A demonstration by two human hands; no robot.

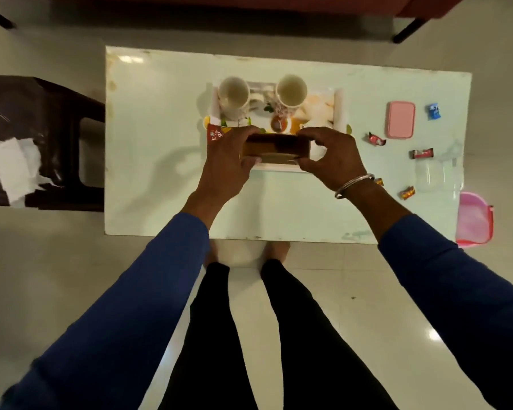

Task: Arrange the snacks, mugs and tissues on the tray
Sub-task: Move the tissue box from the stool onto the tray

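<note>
A white patterned tray [339, 108] lies in the middle of the pale table [160, 128]. Two white mugs stand upright at its far side, one on the left [233, 94] and one on the right [291, 90]. Over the tray's near edge both hands hold a brown box [276, 149]: my left hand [230, 156] grips its left end, my right hand [330, 155] its right end. A red snack packet [214, 134] pokes out at the tray's near left corner, behind my left hand. What lies under the box is hidden.
Right of the tray lie a pink lidded box [401, 119], a blue candy [433, 110], red wrapped snacks [376, 139] [422, 153], small orange candies [407, 193] and a clear container [436, 173]. A pink basket [474, 220] sits by the table's right corner. A dark stool [39, 137] with white tissue stands left.
</note>
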